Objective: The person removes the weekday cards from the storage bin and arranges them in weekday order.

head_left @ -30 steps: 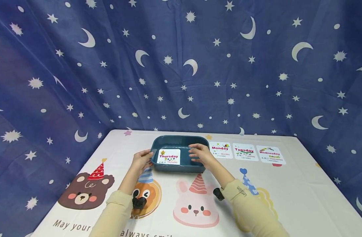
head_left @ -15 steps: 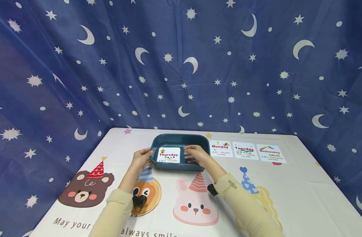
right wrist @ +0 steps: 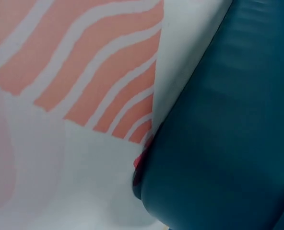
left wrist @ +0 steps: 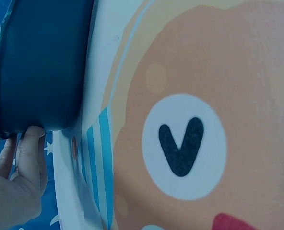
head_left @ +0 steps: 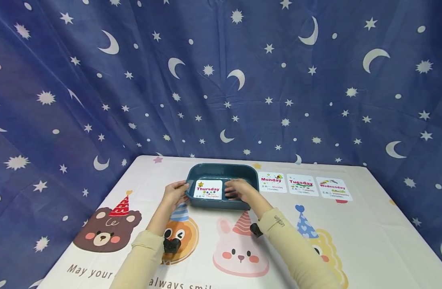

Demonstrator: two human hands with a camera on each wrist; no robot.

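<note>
A dark teal rectangular bin point(head_left: 221, 204) stands near the back of the table. My left hand point(head_left: 174, 193) holds its left end, thumb at the rim and fingers against the outer wall, as the left wrist view shows with the hand point(left wrist: 24, 179) at the bin wall point(left wrist: 41, 62). Inside the bin's left half lies a white "Thursday" card point(head_left: 208, 189). Reaching over the right part of the bin, my right hand point(head_left: 242, 190) has its fingers loosely bent beside that card's right edge. In the right wrist view, the bin's outer side point(right wrist: 223, 134) fills the right, and the hand is out of sight.
To the right of the bin, a "Monday" card point(head_left: 272, 182), a "Tuesday" card point(head_left: 302, 185) and a "Wednesday" card point(head_left: 334, 189) lie in a row. A cartoon-printed cloth point(head_left: 380, 241) covers the table. Behind it hangs a blue star-and-moon curtain point(head_left: 192, 92).
My right hand has moved left and lower into the bin, closer to the "Thursday" card. The left hand keeps its hold on the bin's left end.
</note>
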